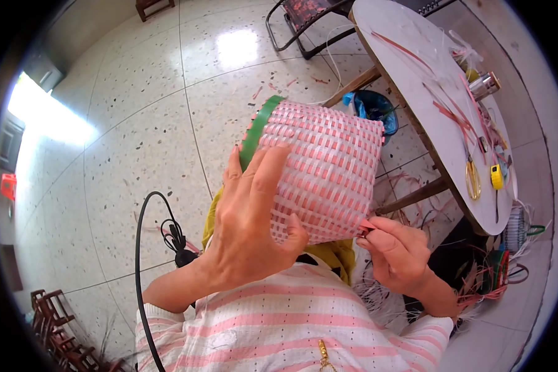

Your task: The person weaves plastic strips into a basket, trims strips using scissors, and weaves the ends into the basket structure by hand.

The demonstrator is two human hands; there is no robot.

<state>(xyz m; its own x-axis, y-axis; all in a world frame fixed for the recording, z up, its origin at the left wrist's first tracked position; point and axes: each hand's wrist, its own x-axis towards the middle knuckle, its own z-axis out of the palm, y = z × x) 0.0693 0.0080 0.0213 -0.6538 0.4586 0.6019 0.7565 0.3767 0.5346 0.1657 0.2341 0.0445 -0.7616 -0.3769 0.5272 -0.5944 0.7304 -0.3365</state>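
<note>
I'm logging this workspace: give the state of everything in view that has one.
Left hand: spread against the basket
Right hand: pinching a pink strip
Basket: woven side facing the camera
Bin: uncovered, blue bag inside
Scissors: on the table, blades unclear
Tape measure: beside the scissors
Loose strips: strewn on table and floor

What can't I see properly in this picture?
Head view:
Inside of the pink and white woven basket: its wall hides it.
Part of the thin pink strip: bare right hand covers it.
Any writing on the yellow tape measure: too small.
Some of the black-framed chair: cut by top edge.
</note>
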